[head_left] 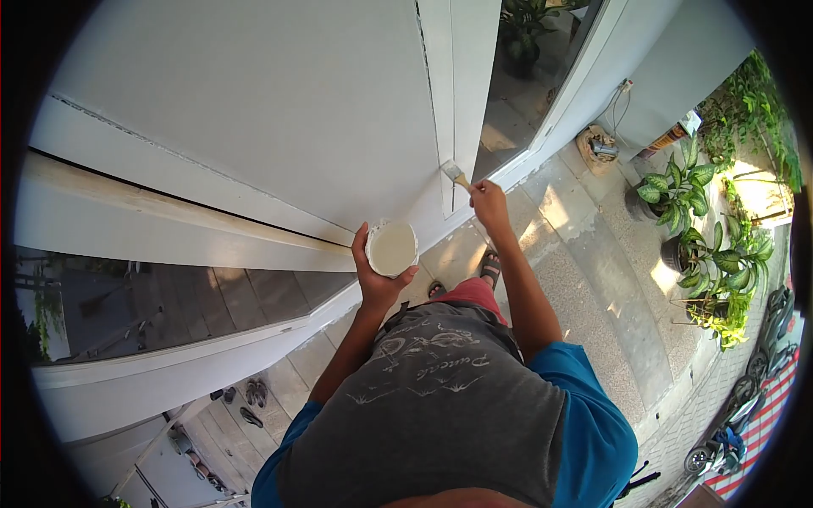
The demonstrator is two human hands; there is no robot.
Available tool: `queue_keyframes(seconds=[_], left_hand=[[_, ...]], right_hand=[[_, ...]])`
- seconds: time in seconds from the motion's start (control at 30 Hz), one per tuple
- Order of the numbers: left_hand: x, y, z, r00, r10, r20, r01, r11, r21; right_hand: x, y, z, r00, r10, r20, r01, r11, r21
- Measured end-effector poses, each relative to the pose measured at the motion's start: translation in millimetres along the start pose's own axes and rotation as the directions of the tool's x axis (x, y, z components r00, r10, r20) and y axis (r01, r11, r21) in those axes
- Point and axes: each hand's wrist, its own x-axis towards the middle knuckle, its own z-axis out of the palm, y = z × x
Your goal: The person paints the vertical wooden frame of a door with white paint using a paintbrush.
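My left hand (378, 281) is wrapped round a round tub of off-white paint (393, 249), held level in front of my chest. Streaks of paint mark the tub's rim. In my right hand (489, 206) is a paintbrush (456, 174), gripped by its handle. Its bristles rest against the white trim (446, 110) beside the glass, low down near the floor. A large pale grey panel (254, 102) fills the space to the left of that trim. A dark gap runs along the panel's edge.
Glass panes (525, 85) flank the panel. Potted plants (675, 190) stand on the tiled floor (584, 254) to the right, near a bag (600, 151) by the wall. Sandals (257, 392) lie at lower left. Motorbikes (732, 432) are parked at far right.
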Motion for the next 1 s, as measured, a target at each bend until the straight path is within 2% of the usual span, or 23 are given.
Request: queue_keyframes(seconds=[0.07,0.13,0.17,0.2,0.23,0.3,0.37,0.43,0.47,0.5,0.53,0.57,0.6,0.67,0.73,0.8,0.9,0.97,1.0], left_hand=[[0.4,-0.7,-0.1,1.0,0.001,0.001,-0.001,1.0,-0.007],[2.6,-1.4,-0.2,1.0,0.014,0.004,-0.014,1.0,0.004],[3.1,-1.5,0.5,1.0,0.025,-0.002,-0.025,1.0,0.016],[2.9,0.3,1.5,1.0,0.026,0.001,-0.026,1.0,0.012],[3.6,3.3,2.4,1.0,0.002,-0.001,-0.002,1.0,-0.008],[4.6,4.6,3.8,1.0,-0.019,-0.003,0.019,0.999,-0.03],[6.6,3.6,3.3,1.0,0.025,-0.004,-0.025,1.0,-0.001],[6.3,5.3,4.0,1.0,0.009,-0.012,-0.01,1.0,-0.017],[5.8,5.9,4.4,1.0,-0.009,-0.016,0.009,0.999,-0.032],[5.7,4.1,3.6,1.0,-0.009,-0.029,0.008,0.999,-0.031],[4.5,1.0,1.9,1.0,-0.006,-0.019,0.005,1.0,-0.03],[3.3,-0.7,0.4,1.0,-0.003,-0.007,0.002,1.0,-0.029],[2.7,-0.7,0.1,1.0,-0.005,-0.006,0.004,1.0,-0.029],[2.6,-0.6,0.6,1.0,-0.019,-0.001,0.019,0.998,-0.057],[2.9,-1.3,0.2,1.0,-0.012,-0.001,0.012,0.999,-0.041],[1.3,-2.5,0.1,1.0,-0.008,0.002,0.008,1.0,-0.025],[2.0,-2.9,0.2,1.0,0.025,0.002,-0.025,1.0,0.002],[2.0,-0.7,-0.1,1.0,0.017,0.004,-0.017,1.0,0.009],[1.5,-0.1,0.6,1.0,0.015,0.005,-0.015,1.0,0.008]], right_hand=[[-9.0,-71.5,-41.5,0.992,-0.126,-0.01,0.126,0.991,-0.033],[-21.4,-129.1,-75.1,0.979,-0.2,0.023,0.193,0.966,0.171],[-27.6,-153.1,-86.7,0.979,-0.201,0.019,0.195,0.966,0.171],[-34.2,-174.4,-95.2,0.956,-0.294,0.016,0.268,0.892,0.364],[-37.6,-185.2,-97.5,0.924,-0.383,-0.007,0.326,0.776,0.54],[-29.6,-181.3,-86.5,0.914,-0.405,0.014,0.334,0.773,0.54],[-17.4,-155.6,-60.5,0.904,-0.428,0.013,0.347,0.749,0.564],[-10.5,-105.7,-26.3,0.938,-0.345,-0.02,0.288,0.748,0.598],[-14.3,-83.4,-14.0,0.963,-0.269,-0.015,0.23,0.794,0.563],[-11.4,-17.4,15.3,0.977,-0.193,-0.091,0.213,0.883,0.419],[-8.9,15.7,28.0,0.99,-0.117,-0.079,0.138,0.917,0.375],[-13.9,32.6,31.4,0.997,-0.034,-0.071,0.052,0.965,0.259],[-15.8,38.2,29.4,0.997,-0.033,-0.07,0.05,0.965,0.258],[-15.8,47.3,26.2,0.985,0.161,0.069,-0.165,0.985,0.058],[-15.3,7.1,5.6,0.988,0.137,0.068,-0.139,0.99,0.023],[-11.8,-39.4,-19.1,0.992,-0.119,0.038,0.121,0.991,-0.053],[-29.8,-129.0,-65.1,0.979,-0.198,0.043,0.197,0.98,0.043],[-45.8,-171.2,-84.9,0.967,-0.25,0.045,0.204,0.871,0.447],[-47.5,-175.0,-82.3,0.968,-0.248,0.045,0.203,0.872,0.446]])
